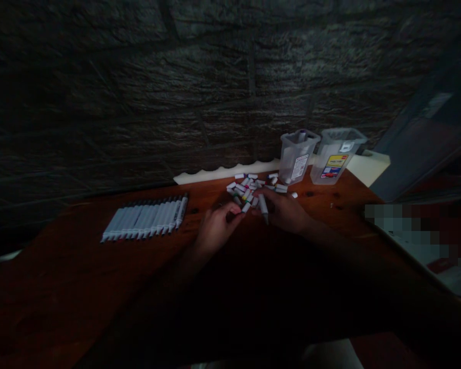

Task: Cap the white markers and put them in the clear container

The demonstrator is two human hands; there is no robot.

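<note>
My right hand point(286, 207) is closed around a white marker point(263, 206), whose narrow tip points down toward me. To its left, my left hand point(218, 225) pinches a small white marker cap point(246, 207) between thumb and finger. Just beyond both hands lies a loose pile of marker caps point(249, 183), white with coloured ends. Off to the left, a row of white markers point(144, 219) lies side by side on the wooden table point(138, 277). The fingers of my right hand partly cover the pile.
Two clear plastic containers point(332, 154) with labels stand at the back right; the left one point(295, 159) has a marker inside. A pale strip with a wavy edge point(226, 171) runs along the dark stone wall point(200, 97). The light is dim.
</note>
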